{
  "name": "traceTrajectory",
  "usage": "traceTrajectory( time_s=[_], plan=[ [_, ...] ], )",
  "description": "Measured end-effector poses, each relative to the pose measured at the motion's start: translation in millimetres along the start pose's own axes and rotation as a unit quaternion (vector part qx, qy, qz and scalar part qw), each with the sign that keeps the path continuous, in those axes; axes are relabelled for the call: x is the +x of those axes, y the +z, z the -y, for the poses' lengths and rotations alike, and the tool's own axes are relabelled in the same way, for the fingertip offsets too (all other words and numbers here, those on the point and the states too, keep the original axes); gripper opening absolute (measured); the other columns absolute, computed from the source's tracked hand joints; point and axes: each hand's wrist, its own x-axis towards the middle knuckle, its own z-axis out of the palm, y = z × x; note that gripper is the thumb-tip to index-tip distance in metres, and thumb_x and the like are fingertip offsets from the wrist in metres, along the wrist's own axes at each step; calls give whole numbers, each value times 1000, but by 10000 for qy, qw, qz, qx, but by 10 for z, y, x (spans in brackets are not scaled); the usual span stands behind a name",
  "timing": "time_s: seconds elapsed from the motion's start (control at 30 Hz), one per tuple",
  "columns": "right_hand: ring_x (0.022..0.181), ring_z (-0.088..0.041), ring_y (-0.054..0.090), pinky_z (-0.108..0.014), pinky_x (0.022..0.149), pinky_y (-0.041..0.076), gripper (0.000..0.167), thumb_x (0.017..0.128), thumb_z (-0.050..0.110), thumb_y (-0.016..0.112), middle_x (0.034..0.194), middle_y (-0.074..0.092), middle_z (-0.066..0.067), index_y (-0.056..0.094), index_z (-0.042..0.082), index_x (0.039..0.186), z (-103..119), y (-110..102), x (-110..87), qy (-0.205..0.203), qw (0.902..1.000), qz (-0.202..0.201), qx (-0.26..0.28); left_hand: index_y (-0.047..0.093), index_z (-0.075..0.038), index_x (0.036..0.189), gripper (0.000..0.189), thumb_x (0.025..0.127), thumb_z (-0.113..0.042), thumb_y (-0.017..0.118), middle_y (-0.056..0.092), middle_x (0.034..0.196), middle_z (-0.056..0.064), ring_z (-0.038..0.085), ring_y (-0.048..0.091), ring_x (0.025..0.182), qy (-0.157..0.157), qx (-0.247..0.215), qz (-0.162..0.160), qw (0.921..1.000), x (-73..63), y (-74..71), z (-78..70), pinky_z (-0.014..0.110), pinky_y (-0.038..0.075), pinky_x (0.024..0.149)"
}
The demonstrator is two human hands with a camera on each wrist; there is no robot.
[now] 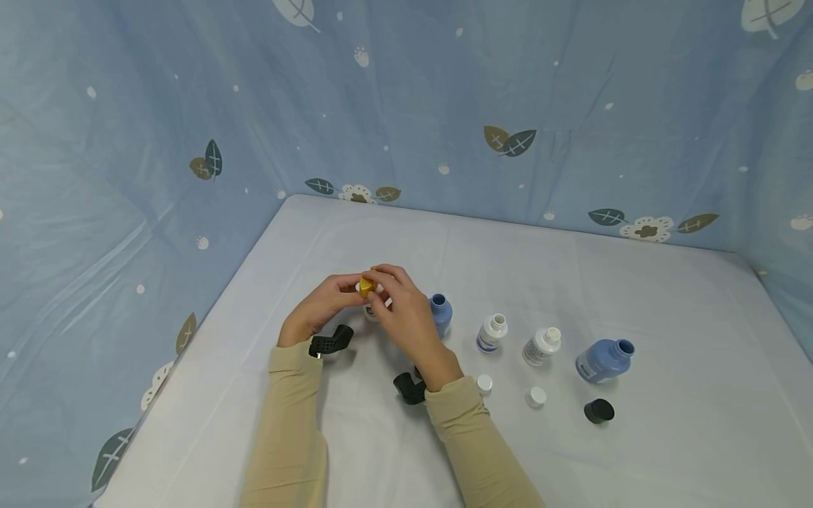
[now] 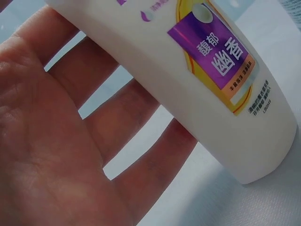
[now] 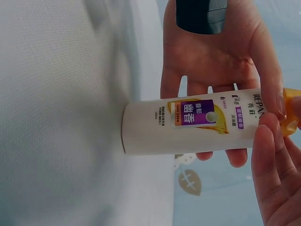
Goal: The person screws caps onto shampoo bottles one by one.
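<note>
Tall bottle [image 3: 164, 134] gripped base-down over the left part of the desk [image 1: 356, 437]; white, with purple label on front and gold cap [image 1: 365, 287] at its top. Left hand [image 1: 324, 303] wrapped round the upper part of it; right hand [image 1: 406, 314] pinching the gold cap with thumb and fingers. To the right, in a loose row: near blue bottle [image 1: 441, 319], just beside right hand, uncapped; first small bottle [image 1: 489, 336], white, uncapped; second small bottle [image 1: 538, 348], white, cap off, pale at the mouth; far blue bottle [image 1: 600, 361], uncapped, dark inside the mouth. On the side towards the body: left white cap [image 1: 485, 384], right white cap [image 1: 536, 397], black cap [image 1: 599, 410]. Pale cloth over the desk, lightly creased. Behind and to the left, blue drape [image 1: 413, 106] printed with leaves, flowers, paw marks. Tan sleeves [image 1: 288, 416]; black camera at each wrist. Near blue bottle partly hidden by right hand. Tall bottle cut off at the top in left wrist view. Contents of all bottles impossible to make out. Cannot tell seating of gold cap, nor base touching desk or just above.
</note>
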Motion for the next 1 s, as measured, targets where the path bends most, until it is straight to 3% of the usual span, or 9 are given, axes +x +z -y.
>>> traceTrajectory(
  time_s=[0.13,0.37,0.67,0.9,1.0],
  plan=[
    [64,-1,47,-18,50,40,30,87,21,58,121,46,4,57,19,117,3,3,-3,111,9999,28,7,49,9,121,37,85,-1,55,50,121,22,19,51,102,-22,-17,28,10000,-1,3,-5,38,37,91],
    [63,-1,46,-18,47,38,31,87,22,58,119,45,5,57,20,117,10,3,-6,203,9998,34,-9,49,10,120,37,85,-1,55,51,118,22,20,52,99,-60,-35,48,10000,4,1,3,38,37,89],
    [69,-2,48,-18,49,40,30,86,20,59,114,45,2,58,19,116,10,7,-2,309,9995,-17,41,53,5,119,35,85,-4,57,54,117,13,22,48,106,-171,-60,-33,9998,9,8,-7,42,32,94],
    [69,-3,48,-18,49,40,29,86,20,59,112,45,1,58,18,116,15,4,-3,324,9995,-55,31,56,0,118,39,83,-16,63,56,114,10,24,49,104,-63,-119,-33,9999,89,-72,243,41,35,92],
    [69,-4,49,-18,49,40,29,86,19,59,111,45,1,58,18,116,18,1,-2,309,9995,-79,23,56,0,118,41,82,-18,64,57,114,10,24,50,104,-55,-71,-47,9999,86,-75,246,41,35,92]
  ],
)
